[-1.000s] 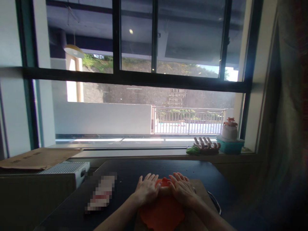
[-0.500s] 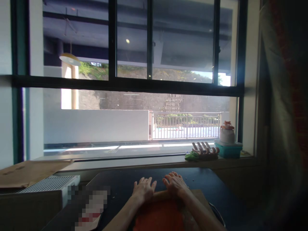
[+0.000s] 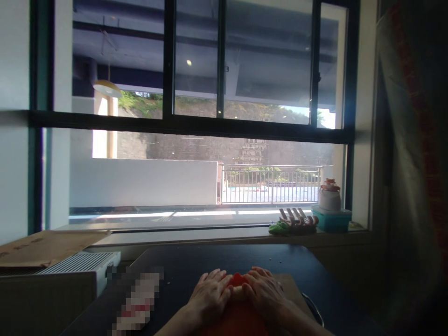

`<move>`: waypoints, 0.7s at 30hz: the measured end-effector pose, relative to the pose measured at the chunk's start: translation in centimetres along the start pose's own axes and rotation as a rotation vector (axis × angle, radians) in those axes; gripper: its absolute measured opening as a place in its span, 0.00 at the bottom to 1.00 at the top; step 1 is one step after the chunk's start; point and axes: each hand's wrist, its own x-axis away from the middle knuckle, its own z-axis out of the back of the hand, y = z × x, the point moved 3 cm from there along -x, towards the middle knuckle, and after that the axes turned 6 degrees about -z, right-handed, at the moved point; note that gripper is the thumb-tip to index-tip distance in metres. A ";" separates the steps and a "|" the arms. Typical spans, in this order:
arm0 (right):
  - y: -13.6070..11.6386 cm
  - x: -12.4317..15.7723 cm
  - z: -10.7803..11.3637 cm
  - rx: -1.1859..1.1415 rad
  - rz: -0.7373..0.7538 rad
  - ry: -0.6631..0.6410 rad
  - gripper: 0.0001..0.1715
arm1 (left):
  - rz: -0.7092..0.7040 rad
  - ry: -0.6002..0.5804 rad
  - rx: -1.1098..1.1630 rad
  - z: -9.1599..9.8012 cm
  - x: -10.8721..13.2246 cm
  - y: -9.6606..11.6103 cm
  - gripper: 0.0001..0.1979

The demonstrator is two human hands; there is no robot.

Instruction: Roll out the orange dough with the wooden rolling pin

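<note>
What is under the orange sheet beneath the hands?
A brown board shows right of the sheet, on the dark table. The left hand and right hand cover its far end; the board's middle is hidden.

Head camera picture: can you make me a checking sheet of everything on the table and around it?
Surface: dark table, mostly bare beyond the hands.
Job's things: soft orange sheet lying on a wooden board.
Clutter: blurred flat packet on the table, left of the hands.
Hands: left hand and right hand lie flat and open on the orange sheet's far edge, fingertips close together.
Cables: nothing seen.
Surroundings: big window; on the sill a green item, a wooden rack and a teal box with a white jar on top; cardboard and a white slatted unit at left; curtain at right.
</note>
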 end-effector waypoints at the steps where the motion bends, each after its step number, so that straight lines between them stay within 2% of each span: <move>1: 0.0 -0.5 0.0 0.018 -0.002 -0.003 0.21 | 0.015 0.006 -0.009 0.1 -0.4 -0.2 0.28; 5: 0.1 -3.8 -0.1 0.087 -0.104 -0.092 0.27 | 0.101 0.035 -0.048 0.5 -3.0 -1.3 0.27; 9: 0.5 -6.6 -0.4 0.086 -0.195 -0.170 0.30 | 0.150 0.015 -0.059 0.7 -4.8 -2.3 0.26; 13: 0.8 -6.9 -0.7 0.074 -0.245 -0.174 0.33 | 0.145 0.029 -0.059 0.7 -4.5 -2.2 0.27; 18: 0.5 -6.2 -0.7 0.079 -0.293 -0.114 0.31 | 0.087 0.062 -0.053 0.7 -2.9 -1.5 0.27; 21: 0.4 -6.6 -0.7 0.085 -0.350 -0.099 0.31 | 0.105 0.062 -0.055 0.7 -3.0 -1.9 0.28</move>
